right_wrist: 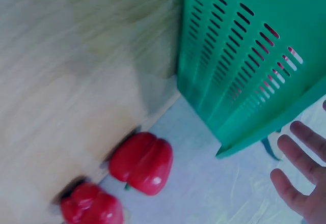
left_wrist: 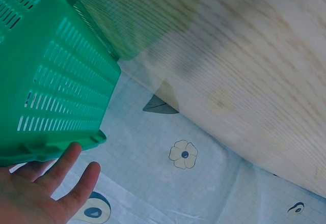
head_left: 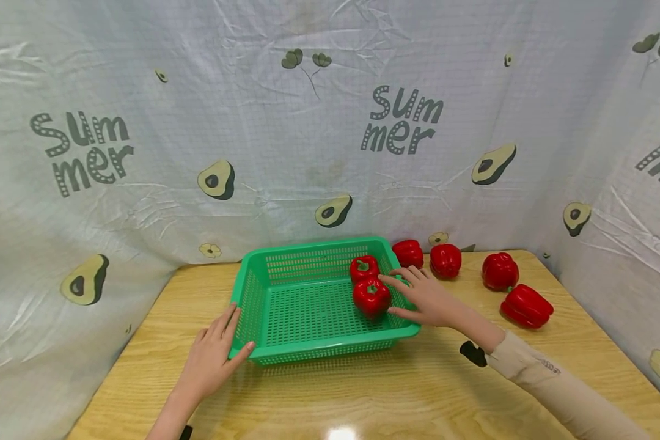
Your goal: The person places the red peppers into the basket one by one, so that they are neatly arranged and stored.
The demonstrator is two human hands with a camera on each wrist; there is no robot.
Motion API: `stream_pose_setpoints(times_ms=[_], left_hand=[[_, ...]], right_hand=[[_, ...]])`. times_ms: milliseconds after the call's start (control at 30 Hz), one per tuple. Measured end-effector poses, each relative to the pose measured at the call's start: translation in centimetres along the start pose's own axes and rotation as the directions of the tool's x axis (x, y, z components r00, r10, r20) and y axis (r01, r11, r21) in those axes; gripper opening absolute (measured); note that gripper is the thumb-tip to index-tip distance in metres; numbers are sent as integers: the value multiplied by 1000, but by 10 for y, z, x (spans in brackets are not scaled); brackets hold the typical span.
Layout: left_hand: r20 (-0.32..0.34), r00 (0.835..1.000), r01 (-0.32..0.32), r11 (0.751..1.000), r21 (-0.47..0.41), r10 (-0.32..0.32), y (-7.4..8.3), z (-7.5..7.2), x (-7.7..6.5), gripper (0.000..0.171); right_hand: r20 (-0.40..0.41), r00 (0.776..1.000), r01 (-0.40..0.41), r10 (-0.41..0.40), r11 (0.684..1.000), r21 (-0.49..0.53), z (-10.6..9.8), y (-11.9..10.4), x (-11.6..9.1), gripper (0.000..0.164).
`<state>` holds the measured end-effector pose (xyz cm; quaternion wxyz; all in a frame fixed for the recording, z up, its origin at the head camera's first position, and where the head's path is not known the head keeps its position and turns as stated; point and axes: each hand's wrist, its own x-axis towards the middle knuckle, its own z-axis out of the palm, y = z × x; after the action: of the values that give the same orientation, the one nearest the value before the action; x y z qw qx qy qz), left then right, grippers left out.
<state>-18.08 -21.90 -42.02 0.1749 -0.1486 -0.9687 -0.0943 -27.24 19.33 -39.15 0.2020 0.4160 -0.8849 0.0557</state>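
Note:
A green plastic basket (head_left: pixel 308 349) with slotted walls sits on the wooden table. Two red bell peppers stand inside at its right end, one (head_left: pixel 364 266) behind the other (head_left: pixel 371 299), stems up. My left hand (head_left: pixel 211 354) rests on the basket's left rim with fingers extended, as the left wrist view also shows along the rim (left_wrist: pixel 56 152). Over the right rim reaches my right hand (head_left: pixel 423 299), fingers spread and holding nothing. Its fingertips are close beside the front pepper. In the right wrist view the fingers (right_wrist: pixel 300 158) lie loosely apart near the rim.
Outside the basket, red bell peppers lie to its right: one (head_left: pixel 409 252) against the back, another (head_left: pixel 445 261) beside it, and two farther right (head_left: pixel 500 271) (head_left: pixel 526 306). A printed white cloth (head_left: pixel 286 214) hangs behind and along both sides of the table (head_left: pixel 330 397).

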Motion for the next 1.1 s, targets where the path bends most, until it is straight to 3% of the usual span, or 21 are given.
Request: stream_pose_setpoints(times_ms=[300, 533, 800, 1100], left_hand=[[4, 1000, 0, 1000, -2, 0, -2, -1, 1, 68], [5, 1000, -1, 1000, -4, 1, -1, -1, 1, 68], [17, 1000, 4, 1000, -9, -3, -2, 0, 0, 68], [-6, 1000, -7, 1000, -1, 7, 1, 0, -1, 66]], right_hand=[[-117, 989, -90, 95, 995, 43, -5, 14, -42, 60], [-129, 965, -224, 228, 974, 43, -14, 25, -80, 58], [-223, 948, -243, 227, 969, -48, -20, 44, -121, 60], [-296, 889, -368, 349, 930, -7, -25, 58, -155, 60]])
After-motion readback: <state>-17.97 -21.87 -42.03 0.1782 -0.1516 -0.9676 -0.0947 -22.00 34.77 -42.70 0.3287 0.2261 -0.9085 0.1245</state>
